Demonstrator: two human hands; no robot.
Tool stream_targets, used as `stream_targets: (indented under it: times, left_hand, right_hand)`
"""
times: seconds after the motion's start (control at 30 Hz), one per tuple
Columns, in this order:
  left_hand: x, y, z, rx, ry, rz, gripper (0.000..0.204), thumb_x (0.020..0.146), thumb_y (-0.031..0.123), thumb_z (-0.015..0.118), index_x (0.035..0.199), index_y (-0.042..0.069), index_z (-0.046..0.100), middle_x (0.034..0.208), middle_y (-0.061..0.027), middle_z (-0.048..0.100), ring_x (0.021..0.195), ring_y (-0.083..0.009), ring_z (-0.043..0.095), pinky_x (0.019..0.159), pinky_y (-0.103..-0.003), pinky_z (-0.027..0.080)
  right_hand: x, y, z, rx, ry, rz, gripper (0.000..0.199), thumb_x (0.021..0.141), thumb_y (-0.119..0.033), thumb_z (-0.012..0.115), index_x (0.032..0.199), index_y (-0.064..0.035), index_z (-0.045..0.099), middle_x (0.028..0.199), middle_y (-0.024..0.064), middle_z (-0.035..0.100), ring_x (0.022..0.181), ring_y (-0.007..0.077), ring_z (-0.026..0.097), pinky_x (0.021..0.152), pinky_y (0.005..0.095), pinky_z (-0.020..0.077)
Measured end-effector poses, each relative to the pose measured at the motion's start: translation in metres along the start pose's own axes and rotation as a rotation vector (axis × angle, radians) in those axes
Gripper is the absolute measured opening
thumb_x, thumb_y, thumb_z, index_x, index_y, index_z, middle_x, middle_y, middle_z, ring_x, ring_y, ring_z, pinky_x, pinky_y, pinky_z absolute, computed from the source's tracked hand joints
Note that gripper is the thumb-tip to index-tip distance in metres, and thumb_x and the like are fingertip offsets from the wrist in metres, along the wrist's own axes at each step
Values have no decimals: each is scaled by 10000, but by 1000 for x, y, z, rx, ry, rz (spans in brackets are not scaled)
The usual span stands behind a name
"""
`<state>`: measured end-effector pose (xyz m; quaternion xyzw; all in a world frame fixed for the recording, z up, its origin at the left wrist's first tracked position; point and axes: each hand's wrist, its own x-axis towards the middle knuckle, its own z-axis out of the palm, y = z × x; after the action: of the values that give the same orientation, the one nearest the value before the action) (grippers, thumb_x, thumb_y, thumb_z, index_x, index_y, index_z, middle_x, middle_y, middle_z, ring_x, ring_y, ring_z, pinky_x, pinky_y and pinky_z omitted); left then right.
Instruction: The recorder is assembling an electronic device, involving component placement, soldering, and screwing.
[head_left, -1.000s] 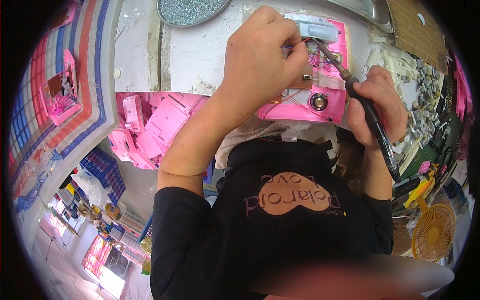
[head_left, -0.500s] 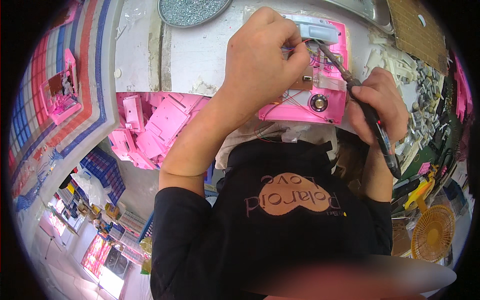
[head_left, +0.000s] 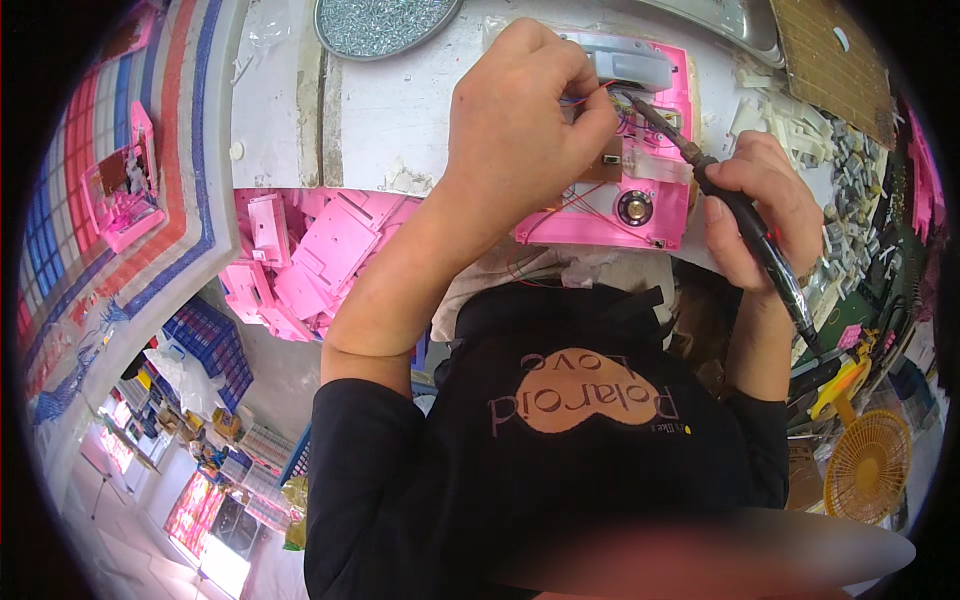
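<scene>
- While my left hand (head_left: 520, 110) is curled shut, pinching thin wires on the open pink toy case (head_left: 640, 200), I should keep it very still.
- My right hand (head_left: 765, 205) is closed around one soldering iron (head_left: 745, 215); its tip touches inside the case, far right on the white table (head_left: 400, 120). Small, gentle touches seem best.
- I count one round speaker (head_left: 633, 207) and one grey block (head_left: 630, 65) on the case.
- One dish of screws (head_left: 385, 22) sits far left.
- Many pink shells (head_left: 310, 255) are piled left; too many to count.
</scene>
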<state>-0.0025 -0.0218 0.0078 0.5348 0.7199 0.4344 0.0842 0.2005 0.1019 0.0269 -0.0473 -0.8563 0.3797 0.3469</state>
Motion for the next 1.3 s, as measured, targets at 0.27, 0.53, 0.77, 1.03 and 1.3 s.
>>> stream_targets:
  times: [0.27,0.53,0.77,1.03,1.3]
  left_hand:
    - [-1,0,4,19,23,9,100,732,122,753,714,61,676,805,-84,611,721,-273,634,639,-394,527]
    - [-4,2,7,28,47,-3,104,724,102,755,710,63,660,817,-84,605,697,-262,628,601,-378,520]
    - [-5,0,11,54,90,43,113,712,83,750,716,60,640,809,-82,586,681,-261,616,587,-382,511]
    - [-6,2,13,80,106,40,119,709,82,747,711,64,630,810,-82,583,677,-262,613,585,-385,510]
    - [-6,1,15,74,117,36,116,708,89,744,717,63,632,818,-79,586,667,-260,617,578,-389,513]
  right_hand:
    - [7,1,3,-18,-23,3,327,657,55,709,981,16,693,728,106,653,587,238,553,562,330,448]
    - [7,1,3,-26,-18,24,313,665,52,707,975,15,697,721,102,645,590,234,549,561,322,441]
    - [7,-2,3,-27,-6,80,308,679,38,722,984,-3,709,704,86,616,599,226,546,561,319,437]
    - [2,-1,0,-48,-9,24,322,696,16,749,1015,-6,708,708,85,606,606,227,539,563,315,430]
    - [-15,-11,-20,1,74,33,285,785,2,750,1047,70,663,774,159,624,655,258,543,622,354,436]
